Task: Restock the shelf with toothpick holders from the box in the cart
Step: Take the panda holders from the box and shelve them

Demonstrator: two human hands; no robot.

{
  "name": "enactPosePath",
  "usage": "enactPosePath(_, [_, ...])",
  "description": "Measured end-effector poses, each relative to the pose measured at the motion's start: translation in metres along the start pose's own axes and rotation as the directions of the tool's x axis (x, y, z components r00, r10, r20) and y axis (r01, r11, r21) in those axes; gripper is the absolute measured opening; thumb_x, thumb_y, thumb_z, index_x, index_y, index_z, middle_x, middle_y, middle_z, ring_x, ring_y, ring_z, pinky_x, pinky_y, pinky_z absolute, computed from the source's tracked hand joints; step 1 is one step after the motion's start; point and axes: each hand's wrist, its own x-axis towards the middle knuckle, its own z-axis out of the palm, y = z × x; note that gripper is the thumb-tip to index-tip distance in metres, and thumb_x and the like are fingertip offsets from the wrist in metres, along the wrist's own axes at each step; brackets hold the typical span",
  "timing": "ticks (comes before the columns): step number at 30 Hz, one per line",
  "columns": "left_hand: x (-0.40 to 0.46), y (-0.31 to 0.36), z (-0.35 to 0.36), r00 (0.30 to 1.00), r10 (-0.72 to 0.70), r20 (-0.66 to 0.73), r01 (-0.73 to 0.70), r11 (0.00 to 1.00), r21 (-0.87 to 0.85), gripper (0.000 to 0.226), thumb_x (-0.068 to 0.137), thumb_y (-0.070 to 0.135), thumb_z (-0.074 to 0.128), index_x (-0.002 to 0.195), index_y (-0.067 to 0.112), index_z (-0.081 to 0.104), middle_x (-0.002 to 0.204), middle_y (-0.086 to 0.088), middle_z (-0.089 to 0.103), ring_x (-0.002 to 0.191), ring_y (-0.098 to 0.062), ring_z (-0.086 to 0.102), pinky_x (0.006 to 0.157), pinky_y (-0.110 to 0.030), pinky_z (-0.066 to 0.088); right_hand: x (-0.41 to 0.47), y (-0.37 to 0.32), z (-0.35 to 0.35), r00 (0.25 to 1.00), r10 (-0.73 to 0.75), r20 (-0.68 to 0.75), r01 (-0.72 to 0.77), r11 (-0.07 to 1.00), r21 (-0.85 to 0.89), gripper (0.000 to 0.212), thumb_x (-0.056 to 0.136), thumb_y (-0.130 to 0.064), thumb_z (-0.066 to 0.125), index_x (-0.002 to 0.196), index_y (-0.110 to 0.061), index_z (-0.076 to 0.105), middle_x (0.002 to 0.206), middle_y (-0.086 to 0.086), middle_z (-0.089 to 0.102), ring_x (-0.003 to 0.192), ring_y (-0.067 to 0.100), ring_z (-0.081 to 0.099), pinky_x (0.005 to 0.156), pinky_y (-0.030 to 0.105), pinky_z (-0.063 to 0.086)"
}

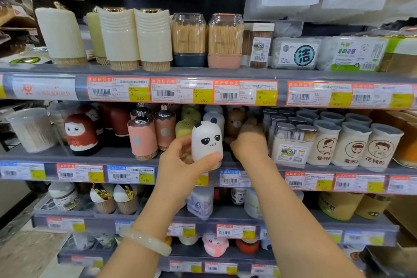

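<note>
Okay, left to right: red doll holder (81,134) and pink bottle-shaped holders (142,140) stand on the middle shelf (112,156). My left hand (180,165), bracelet (144,240) on the wrist, pinches the panda toothpick holder (207,141) upright, thumb across its base, just in front of that shelf's edge. My right hand (249,142) reaches in beside the brown bear holder (235,121); fingers blurred, can't tell the grip. Cream jars with cartoon faces (352,144) stand further right.
</note>
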Motion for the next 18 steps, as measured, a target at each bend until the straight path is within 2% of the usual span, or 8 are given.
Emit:
enactPosePath(3, [-0.002,0.002,-0.001,1.0,-0.003,0.001,0.003,1.0,-0.001,0.056,0.07,0.012,0.08,0.121,0.014,0.056,0.111,0.003,0.064,0.085,0.001,0.063,0.06,-0.007,0.049,-0.036,0.02,-0.009,0.975,-0.193,-0.109,0.197,0.98,0.029,0.045,0.09,-0.02,0.06,0.126,-0.001,0.041,0.121,0.019,0.049,0.112,0.035,0.049,0.085,0.034,0.039])
enactPosePath(5, [-0.004,0.002,0.001,1.0,-0.002,-0.001,0.002,1.0,0.005,0.056,0.07,0.012,0.079,0.12,0.015,0.056,0.111,0.004,0.064,0.082,0.002,0.064,0.059,-0.007,0.049,-0.061,0.041,-0.009,0.91,-0.361,-0.204,0.376,0.926,0.041,0.036,0.09,-0.016,0.061,0.122,-0.001,0.051,0.115,0.015,0.053,0.108,0.031,0.051,0.088,0.034,0.04])
enactPosePath(7, [-0.004,0.003,0.007,1.0,-0.005,-0.001,0.005,1.0,0.004,0.054,0.07,0.013,0.079,0.118,0.017,0.055,0.109,0.005,0.064,0.08,0.001,0.065,0.058,-0.007,0.048,-0.076,0.063,-0.004,0.848,-0.437,-0.301,0.468,0.883,0.034,0.029,0.088,-0.017,0.062,0.113,-0.002,0.061,0.109,0.013,0.06,0.104,0.028,0.055,0.091,0.035,0.044])
enactPosePath(10, [0.0,0.007,0.025,0.999,0.004,0.032,-0.005,1.0,0.018,0.049,0.07,0.016,0.08,0.112,0.02,0.055,0.105,0.008,0.064,0.08,-0.001,0.066,0.059,-0.009,0.05,-0.085,0.087,0.005,0.797,-0.489,-0.355,0.525,0.851,0.009,0.034,0.087,-0.031,0.051,0.103,-0.005,0.067,0.107,0.009,0.064,0.109,0.023,0.052,0.096,0.035,0.042])
enactPosePath(14, [0.013,0.011,0.058,0.997,0.011,0.079,-0.02,0.993,0.12,0.045,0.073,0.018,0.079,0.108,0.016,0.052,0.097,0.008,0.062,0.08,0.0,0.06,0.062,-0.008,0.048,-0.086,0.104,0.003,0.778,-0.498,-0.383,0.536,0.844,-0.009,0.03,0.085,-0.025,0.055,0.102,-0.004,0.069,0.112,0.01,0.064,0.11,0.025,0.054,0.095,0.04,0.045])
enactPosePath(15, [0.018,0.01,0.066,0.997,0.002,0.078,-0.014,0.989,0.145,0.044,0.073,0.019,0.08,0.108,0.015,0.053,0.099,0.005,0.063,0.083,-0.004,0.061,0.067,-0.012,0.051,-0.086,0.109,0.002,0.778,-0.492,-0.39,0.53,0.848,-0.014,0.027,0.082,-0.02,0.059,0.101,-0.004,0.069,0.112,0.011,0.064,0.109,0.027,0.056,0.094,0.041,0.046])
enactPosePath(17, [0.027,0.006,0.08,0.998,-0.013,0.068,-0.001,0.978,0.207,0.05,0.072,0.023,0.08,0.111,0.01,0.053,0.107,-0.005,0.064,0.094,-0.018,0.063,0.082,-0.033,0.054,-0.086,0.116,0.0,0.782,-0.478,-0.399,0.514,0.858,-0.022,0.027,0.078,-0.013,0.063,0.102,-0.003,0.069,0.115,0.011,0.063,0.112,0.027,0.055,0.094,0.042,0.046])
enactPosePath(18, [0.031,0.004,0.086,0.998,-0.009,0.063,-0.006,0.971,0.241,0.053,0.072,0.026,0.08,0.113,0.008,0.054,0.11,-0.007,0.064,0.098,-0.023,0.063,0.085,-0.038,0.052,-0.086,0.119,0.0,0.779,-0.48,-0.404,0.514,0.857,-0.027,0.025,0.078,-0.011,0.065,0.102,-0.004,0.069,0.117,0.011,0.062,0.114,0.024,0.052,0.095,0.041,0.043])
